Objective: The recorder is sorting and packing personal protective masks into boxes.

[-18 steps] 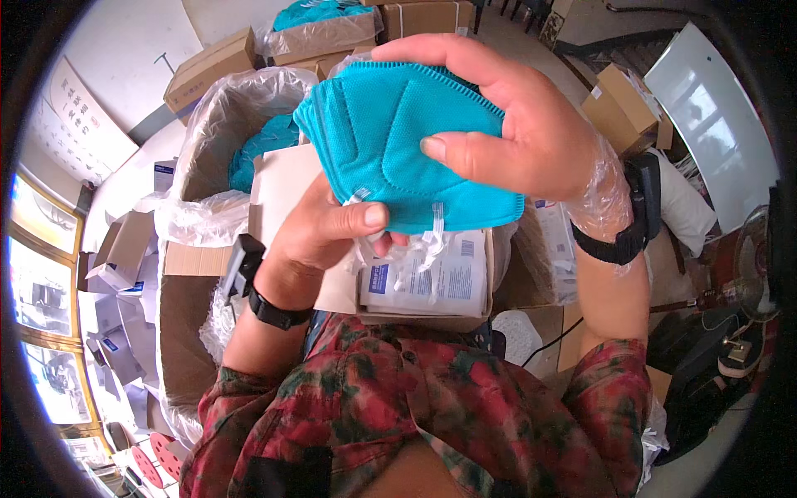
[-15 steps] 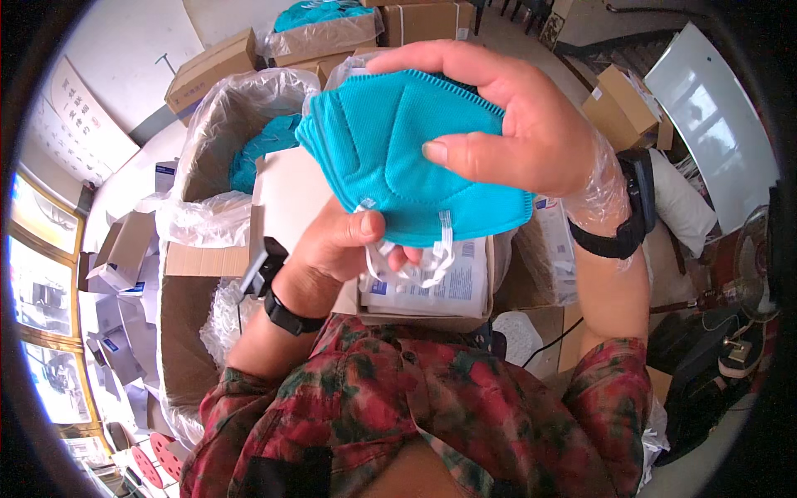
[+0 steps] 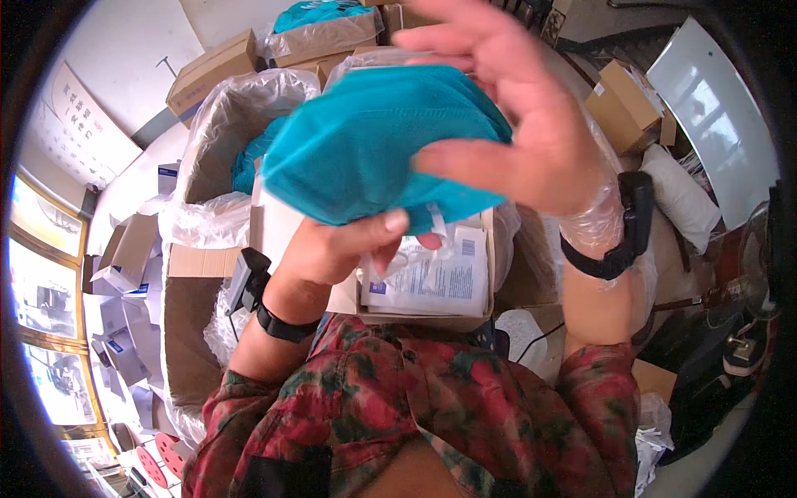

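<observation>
A teal fabric face mask (image 3: 357, 149) with white elastic straps (image 3: 436, 222) is held up in front of me, tilted and a little blurred. My left hand (image 3: 328, 253) grips its lower edge between thumb and fingers, near the straps. At the mask's right side is my right hand (image 3: 548, 158), its fingers loosely spread above the upper edge and its thumb across the front face. Motion smears those fingers. Below the mask, an open carton (image 3: 491, 270) holds white printed packets (image 3: 448, 286).
On the left stands a plastic-lined carton (image 3: 207, 145) with more teal masks (image 3: 253, 162) inside. Behind it is another box of masks (image 3: 328, 43). Small open boxes (image 3: 124, 257) pile up at far left. A brown carton (image 3: 627, 108) and a white panel (image 3: 714, 116) are at right.
The mask has tilted and shifted left, its far edge tipping. My right hand has loosened, its fingers lifting off the upper edge. My left hand still grips the lower edge.
</observation>
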Demonstrator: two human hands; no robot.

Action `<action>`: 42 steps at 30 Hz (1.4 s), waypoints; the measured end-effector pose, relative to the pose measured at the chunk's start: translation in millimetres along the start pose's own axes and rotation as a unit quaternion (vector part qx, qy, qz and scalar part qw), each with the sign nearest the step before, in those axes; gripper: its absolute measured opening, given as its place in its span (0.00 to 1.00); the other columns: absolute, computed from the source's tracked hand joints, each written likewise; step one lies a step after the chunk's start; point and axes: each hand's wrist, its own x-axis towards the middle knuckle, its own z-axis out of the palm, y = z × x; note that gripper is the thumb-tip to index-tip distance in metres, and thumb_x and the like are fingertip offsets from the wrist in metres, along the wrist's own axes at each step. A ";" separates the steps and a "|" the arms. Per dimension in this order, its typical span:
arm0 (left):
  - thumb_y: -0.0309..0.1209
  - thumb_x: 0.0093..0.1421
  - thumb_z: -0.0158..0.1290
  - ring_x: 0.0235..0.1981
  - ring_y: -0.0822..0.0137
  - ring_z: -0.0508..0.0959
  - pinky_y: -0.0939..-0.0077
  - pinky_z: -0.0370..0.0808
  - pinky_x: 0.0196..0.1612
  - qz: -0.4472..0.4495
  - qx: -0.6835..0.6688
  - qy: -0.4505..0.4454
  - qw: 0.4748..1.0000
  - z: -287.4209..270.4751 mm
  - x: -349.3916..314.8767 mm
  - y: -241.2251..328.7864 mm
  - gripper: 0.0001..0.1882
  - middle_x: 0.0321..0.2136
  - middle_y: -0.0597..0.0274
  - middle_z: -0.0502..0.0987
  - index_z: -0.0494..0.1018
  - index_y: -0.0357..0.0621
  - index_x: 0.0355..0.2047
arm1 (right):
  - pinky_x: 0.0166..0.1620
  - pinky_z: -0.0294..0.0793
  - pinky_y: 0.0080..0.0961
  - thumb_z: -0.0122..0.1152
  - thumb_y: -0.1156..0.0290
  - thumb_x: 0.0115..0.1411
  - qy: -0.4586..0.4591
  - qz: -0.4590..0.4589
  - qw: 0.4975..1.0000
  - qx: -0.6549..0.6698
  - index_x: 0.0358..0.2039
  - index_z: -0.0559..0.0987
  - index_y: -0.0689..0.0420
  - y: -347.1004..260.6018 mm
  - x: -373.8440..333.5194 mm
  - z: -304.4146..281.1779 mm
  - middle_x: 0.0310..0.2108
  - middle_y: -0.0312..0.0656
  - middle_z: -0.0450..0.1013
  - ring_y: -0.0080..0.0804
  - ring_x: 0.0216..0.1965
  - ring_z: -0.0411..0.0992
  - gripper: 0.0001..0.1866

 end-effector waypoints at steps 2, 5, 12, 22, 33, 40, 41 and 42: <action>0.37 0.59 0.55 0.17 0.69 0.74 0.84 0.67 0.18 0.024 -0.068 -0.005 0.997 -8.8 4.9 -1.1 0.25 0.28 0.51 0.78 0.65 0.34 0.51 | 0.60 0.60 0.32 0.73 0.70 0.44 0.094 0.075 0.945 0.304 0.63 0.56 0.60 9.6 -17.3 1.6 0.61 0.45 0.59 0.34 0.58 0.63 0.48; 0.35 0.61 0.54 0.14 0.70 0.70 0.83 0.65 0.16 0.045 -0.160 -0.027 0.986 -12.1 12.3 -2.3 0.23 0.28 0.49 0.78 0.65 0.35 0.51 | 0.55 0.67 0.35 0.73 0.72 0.47 0.129 0.097 0.904 0.396 0.62 0.56 0.58 28.5 -51.4 38.6 0.53 0.42 0.67 0.34 0.51 0.69 0.45; 0.34 0.56 0.60 0.19 0.67 0.75 0.77 0.73 0.22 0.098 -0.021 0.036 0.994 -8.1 6.3 -4.6 0.24 0.31 0.52 0.78 0.67 0.36 0.48 | 0.48 0.68 0.23 0.69 0.74 0.49 0.003 0.280 0.837 0.471 0.57 0.66 0.56 13.7 -55.8 64.1 0.49 0.37 0.69 0.24 0.46 0.68 0.34; 0.51 0.61 0.49 0.18 0.65 0.74 0.65 0.74 0.29 0.192 -0.202 -0.029 0.960 -52.1 -2.0 -2.9 0.37 0.43 0.42 0.73 0.55 0.34 0.59 | 0.44 0.69 0.23 0.58 0.78 0.52 0.064 0.279 0.955 0.073 0.39 0.75 0.62 51.9 -87.4 65.2 0.33 0.41 0.69 0.30 0.40 0.70 0.12; 0.47 0.59 0.54 0.17 0.62 0.74 0.74 0.71 0.20 0.181 -0.084 -0.028 0.979 -46.1 10.9 5.3 0.32 0.33 0.44 0.76 0.62 0.33 0.52 | 0.52 0.66 0.24 0.56 0.78 0.52 -0.019 0.277 0.933 0.228 0.40 0.75 0.61 40.1 -113.0 60.3 0.41 0.38 0.70 0.31 0.46 0.70 0.13; 0.49 0.65 0.42 0.51 0.46 0.73 0.57 0.77 0.48 0.270 -0.174 0.122 0.939 -55.9 15.2 18.4 0.33 0.54 0.44 0.68 0.56 0.34 0.60 | 0.44 0.72 0.25 0.56 0.69 0.60 0.061 0.368 0.722 0.583 0.44 0.75 0.61 6.6 -112.9 68.7 0.29 0.38 0.72 0.27 0.35 0.73 0.14; 0.49 0.65 0.42 0.51 0.46 0.73 0.57 0.77 0.48 0.269 -0.174 0.122 0.939 -54.8 14.8 19.4 0.33 0.54 0.44 0.68 0.56 0.34 0.60 | 0.44 0.72 0.25 0.56 0.69 0.60 0.061 0.369 0.721 0.583 0.44 0.75 0.61 5.8 -114.3 69.9 0.29 0.38 0.72 0.27 0.35 0.73 0.14; 0.53 0.64 0.40 0.56 0.42 0.67 0.47 0.67 0.54 0.240 -0.171 0.099 0.950 -52.6 15.7 20.7 0.38 0.57 0.40 0.63 0.52 0.34 0.62 | 0.38 0.73 0.22 0.56 0.67 0.61 0.033 0.382 0.698 0.604 0.45 0.74 0.61 6.5 -115.9 71.0 0.28 0.37 0.71 0.25 0.32 0.72 0.15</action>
